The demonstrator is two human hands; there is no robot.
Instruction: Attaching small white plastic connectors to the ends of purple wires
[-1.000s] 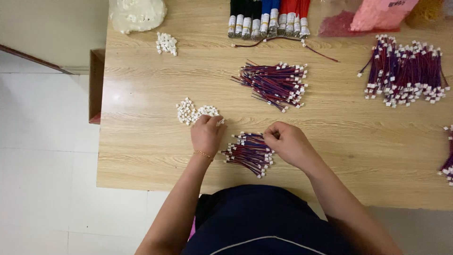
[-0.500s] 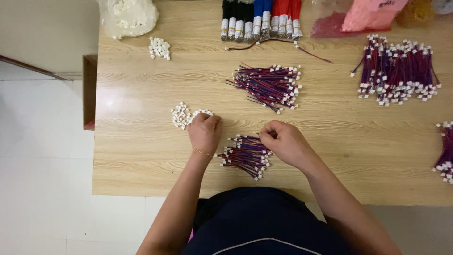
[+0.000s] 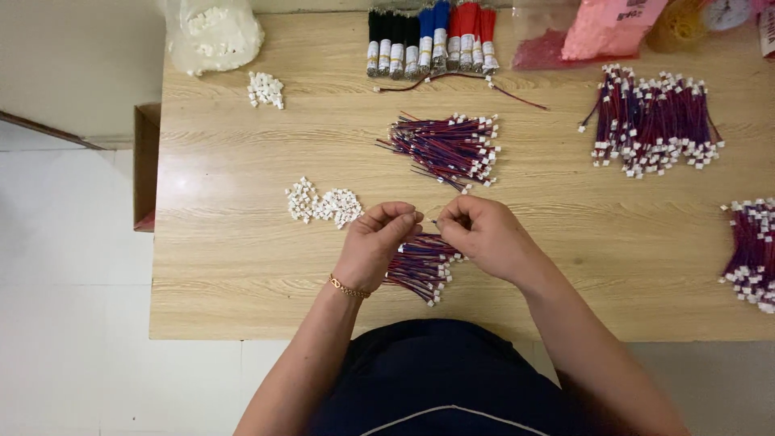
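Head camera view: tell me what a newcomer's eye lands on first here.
First the two hands meeting at the table's middle: the left hand and right hand pinch something small between their fingertips, too small to make out, just above a small bundle of red and blue wires. Next come the piles around them: white connectors to the left, a larger wire bundle beyond, more wire heaps far right.

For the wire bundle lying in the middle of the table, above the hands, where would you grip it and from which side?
Grip the middle wire bundle across its bare mid-length, coming from above with fingers spanning its width. The white connectors cluster at its right end and loose wire tips fan out at the left, so the middle is probably the tightest part. It lies flat, clear of the left hand and right hand.
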